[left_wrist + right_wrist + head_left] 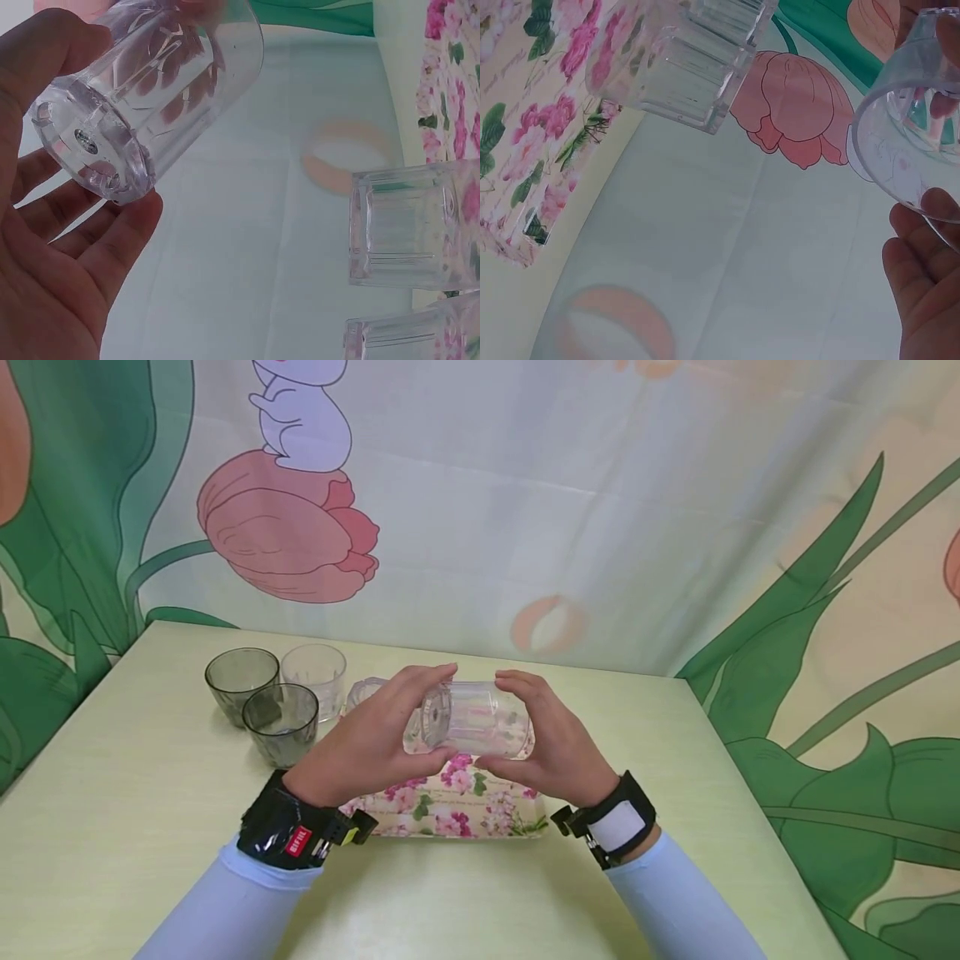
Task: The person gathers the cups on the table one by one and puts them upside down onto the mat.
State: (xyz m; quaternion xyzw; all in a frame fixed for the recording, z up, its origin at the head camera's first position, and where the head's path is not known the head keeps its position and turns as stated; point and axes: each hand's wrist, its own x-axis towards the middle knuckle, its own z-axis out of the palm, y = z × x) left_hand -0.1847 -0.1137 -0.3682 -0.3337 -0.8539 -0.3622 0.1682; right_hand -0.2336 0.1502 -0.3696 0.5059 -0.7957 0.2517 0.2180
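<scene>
A clear tumbler (pixel 480 718) is held on its side above a flowered tray (pixel 420 810). My left hand (pixel 375 739) grips its base end, with the thumb and fingers on opposite sides. At the mouth end, my right hand (pixel 558 743) holds the rim between thumb and fingers. The left wrist view shows the thick base of this tumbler (pixel 90 142) facing the left palm. In the right wrist view, the rim of the tumbler (pixel 885 187) rests against the right fingers. Clear cups (pixel 401 225) stand on the tray, partly hidden by my left hand in the head view.
Left of the tray stand two smoky grey cups (pixel 281 727) and one clear cup (pixel 318 681), close together and mouth up. The pale table (pixel 480 902) ends at the back against a printed cloth (pixel 465 527).
</scene>
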